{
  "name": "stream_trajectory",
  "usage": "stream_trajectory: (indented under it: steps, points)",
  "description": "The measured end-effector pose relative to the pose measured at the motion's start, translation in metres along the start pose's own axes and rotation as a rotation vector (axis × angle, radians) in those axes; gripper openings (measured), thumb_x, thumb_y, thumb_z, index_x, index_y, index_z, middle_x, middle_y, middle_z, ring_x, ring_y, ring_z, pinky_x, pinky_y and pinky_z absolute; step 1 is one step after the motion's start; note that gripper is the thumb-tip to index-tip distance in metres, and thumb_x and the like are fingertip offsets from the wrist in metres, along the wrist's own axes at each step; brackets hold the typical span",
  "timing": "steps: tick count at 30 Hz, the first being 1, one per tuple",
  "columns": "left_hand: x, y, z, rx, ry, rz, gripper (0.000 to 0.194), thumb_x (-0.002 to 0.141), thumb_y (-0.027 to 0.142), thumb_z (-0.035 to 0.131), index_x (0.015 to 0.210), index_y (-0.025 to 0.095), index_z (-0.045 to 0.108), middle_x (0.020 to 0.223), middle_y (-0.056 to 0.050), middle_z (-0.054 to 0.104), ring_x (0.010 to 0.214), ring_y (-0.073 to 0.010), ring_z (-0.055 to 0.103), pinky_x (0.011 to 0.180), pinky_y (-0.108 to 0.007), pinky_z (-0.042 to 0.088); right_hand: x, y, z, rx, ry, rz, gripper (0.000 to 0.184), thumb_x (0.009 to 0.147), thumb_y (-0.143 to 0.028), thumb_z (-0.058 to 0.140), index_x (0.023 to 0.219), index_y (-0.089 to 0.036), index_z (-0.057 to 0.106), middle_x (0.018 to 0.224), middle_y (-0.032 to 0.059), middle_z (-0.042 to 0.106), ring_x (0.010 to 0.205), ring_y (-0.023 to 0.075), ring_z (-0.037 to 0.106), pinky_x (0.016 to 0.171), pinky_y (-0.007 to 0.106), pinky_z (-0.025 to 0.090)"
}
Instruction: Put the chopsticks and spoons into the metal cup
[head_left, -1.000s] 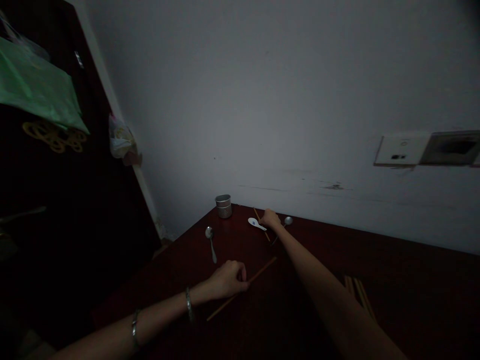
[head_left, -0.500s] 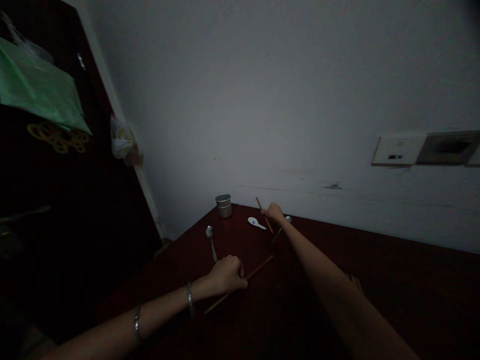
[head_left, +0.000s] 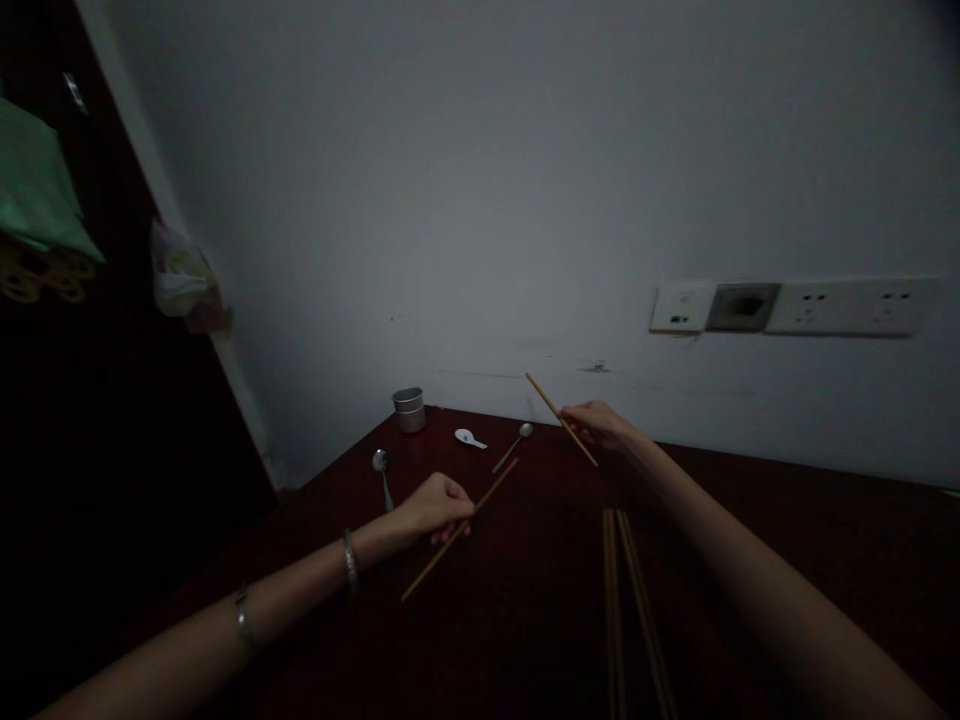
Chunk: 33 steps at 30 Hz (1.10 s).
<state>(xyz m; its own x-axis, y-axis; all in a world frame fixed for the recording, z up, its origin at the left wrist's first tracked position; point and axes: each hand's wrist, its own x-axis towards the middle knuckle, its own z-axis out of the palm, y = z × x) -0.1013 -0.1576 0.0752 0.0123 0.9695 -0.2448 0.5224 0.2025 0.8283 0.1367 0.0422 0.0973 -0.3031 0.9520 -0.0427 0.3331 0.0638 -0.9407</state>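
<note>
My left hand (head_left: 439, 508) is closed on a wooden chopstick (head_left: 429, 578), pinching it near its middle. Another chopstick (head_left: 546, 399) is pinched in my right hand (head_left: 598, 422), slanting down to the right near the wall. Between the hands a metal spoon (head_left: 514, 446) lies on the dark red table (head_left: 525, 600). Left of it is a white spoon (head_left: 466, 437) with a short handle. A second metal spoon (head_left: 384, 478) rests just beyond my left wrist. Several more chopsticks (head_left: 613, 600) lie in a narrow V at the front, left of my right forearm.
A grey metal cup (head_left: 410, 411) stands at the table's far left corner. Behind the table rises a pale wall (head_left: 465, 200) with a row of sockets (head_left: 802, 306). A plastic bag (head_left: 182, 278) hangs by the dark door at the left.
My right hand has moved right with its chopstick, away from the spoons. The left hand still holds its chopstick, now slightly farther forward. The view has turned right, bringing the front chopsticks into sight.
</note>
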Motion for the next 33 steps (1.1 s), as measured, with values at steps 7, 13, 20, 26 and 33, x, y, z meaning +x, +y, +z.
stream_trajectory:
  steps: [7,13,20,26,33]
  points:
    - [0.018,0.045,0.026,-0.307,0.065,0.191,0.021,0.073,0.025,0.05,0.059,0.012,0.057,0.043,0.003,0.048,0.034,-0.0049,0.039,0.032,-0.017,0.032,-0.077,-0.002,-0.026,0.207,0.127,-0.013,0.014,0.072,-0.024,0.056,0.065,-0.012,0.059,0.052,0.0005,0.055,0.041,0.0037,0.044,0.035,0.013,0.03]
    - [0.04,0.077,0.074,-0.445,0.099,0.288,0.02,0.074,0.026,0.052,0.064,0.011,0.058,0.055,-0.002,0.056,0.04,-0.0046,0.044,0.034,-0.015,0.033,-0.131,0.006,-0.018,0.3,0.113,-0.049,0.014,0.068,-0.026,0.059,0.068,-0.012,0.063,0.061,0.0038,0.062,0.047,0.0054,0.051,0.035,0.012,0.033]
    - [0.049,0.096,0.128,-0.666,0.003,0.307,0.021,0.069,0.032,0.058,0.067,0.011,0.058,0.061,-0.002,0.058,0.046,-0.0059,0.048,0.037,-0.016,0.033,-0.163,0.031,-0.013,0.276,0.124,-0.021,0.012,0.067,-0.025,0.059,0.067,-0.014,0.064,0.057,0.0016,0.061,0.048,0.0069,0.054,0.033,0.012,0.035]
    - [0.049,0.097,0.155,-0.751,0.012,0.271,0.026,0.064,0.037,0.062,0.067,0.012,0.058,0.055,0.0,0.054,0.046,-0.0061,0.047,0.039,-0.016,0.033,-0.167,0.046,-0.011,0.356,0.179,-0.067,0.014,0.067,-0.027,0.058,0.066,-0.014,0.061,0.052,0.0003,0.058,0.045,0.0072,0.053,0.034,0.013,0.037]
    - [0.052,0.083,0.165,-0.805,-0.006,0.287,0.026,0.066,0.036,0.064,0.07,0.011,0.059,0.053,0.001,0.053,0.044,-0.0067,0.046,0.038,-0.017,0.033,-0.163,0.054,-0.007,0.359,0.154,-0.051,0.015,0.063,-0.029,0.059,0.064,-0.014,0.06,0.052,0.0004,0.059,0.046,0.0077,0.053,0.033,0.013,0.037]
